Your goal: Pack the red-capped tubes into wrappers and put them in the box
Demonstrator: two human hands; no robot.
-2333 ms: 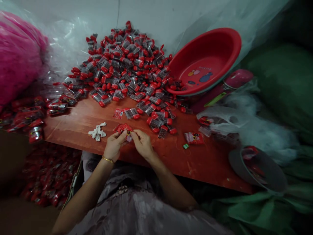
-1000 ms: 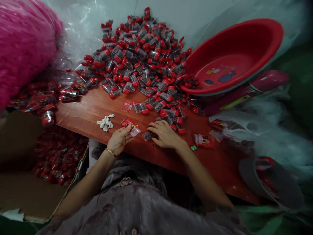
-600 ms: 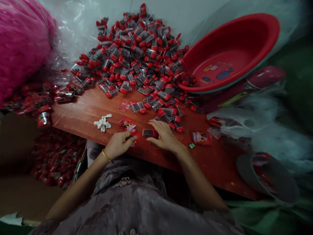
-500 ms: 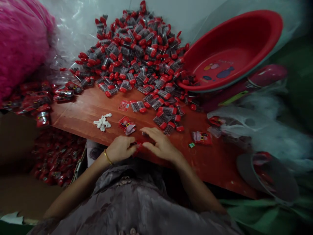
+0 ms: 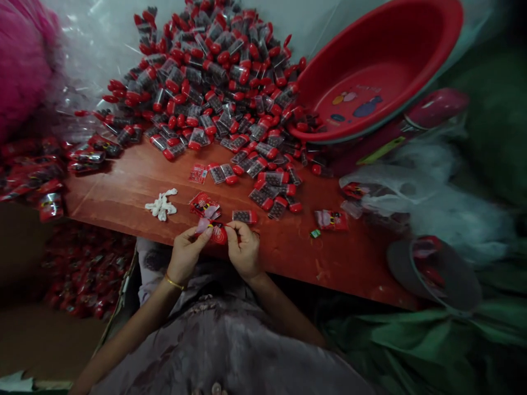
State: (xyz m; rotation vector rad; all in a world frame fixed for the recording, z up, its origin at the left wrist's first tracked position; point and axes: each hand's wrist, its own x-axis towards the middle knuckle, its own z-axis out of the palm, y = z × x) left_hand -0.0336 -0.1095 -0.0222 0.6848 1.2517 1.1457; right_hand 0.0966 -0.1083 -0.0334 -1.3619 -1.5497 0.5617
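Between both hands, at the table's near edge, is a small red printed packet with a pinkish-silver end. My left hand pinches its left end between thumb and fingers. The fingertips of my right hand are closed on its right edge. Just beyond my right hand lies a clear container with dark pellets inside and a red end. A second red packet rests just past my left fingers. Left of it sits a small bunch of white finger cots or similar crumpled pieces.
Behind rises a big heap of red-ended clear containers, with a red basin leaning at its right. Red packets pile up at left; a box of them stands below. A grey bin stands at right.
The red packet, mostly hidden under my hands before, is now held up in view between both hands. My right hand has drawn back, uncovering the clear container. The head view has shifted slightly.
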